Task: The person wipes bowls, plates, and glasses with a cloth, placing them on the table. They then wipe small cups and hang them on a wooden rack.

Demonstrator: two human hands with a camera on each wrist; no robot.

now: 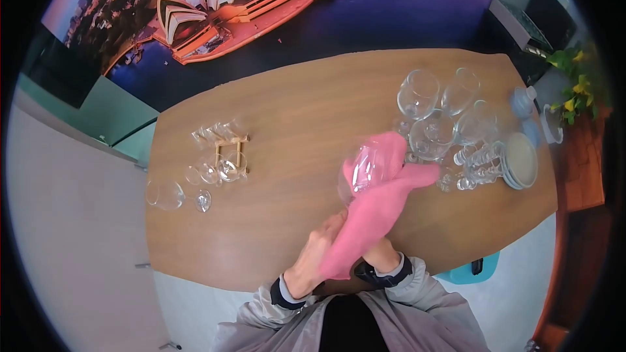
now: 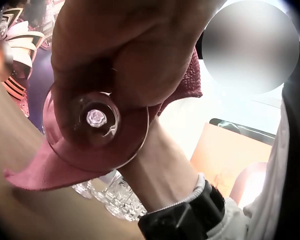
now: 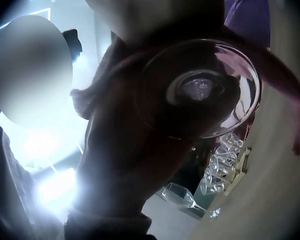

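Note:
A clear stemmed glass (image 1: 366, 171) is held over the table with its bowl pointing away from me and its round foot (image 2: 135, 150) toward me. A pink cloth (image 1: 378, 212) wraps along its bowl and drapes down over the wrists. My left hand (image 1: 318, 248) grips the glass at its stem end, fingers curled in the left wrist view. My right hand (image 1: 383, 255) holds the cloth against the glass; the cloth hides most of its fingers. In the right wrist view the glass's foot (image 3: 247, 100) overlaps the darkened hands.
Several large stemmed glasses (image 1: 432, 133) stand at the right, with small glassware (image 1: 479, 163) and stacked dishes (image 1: 521, 160) beside them. A wooden rack (image 1: 241, 150) with small glasses is at the left. Another stemmed glass (image 1: 166, 195) lies near the left edge of the table (image 1: 287, 124).

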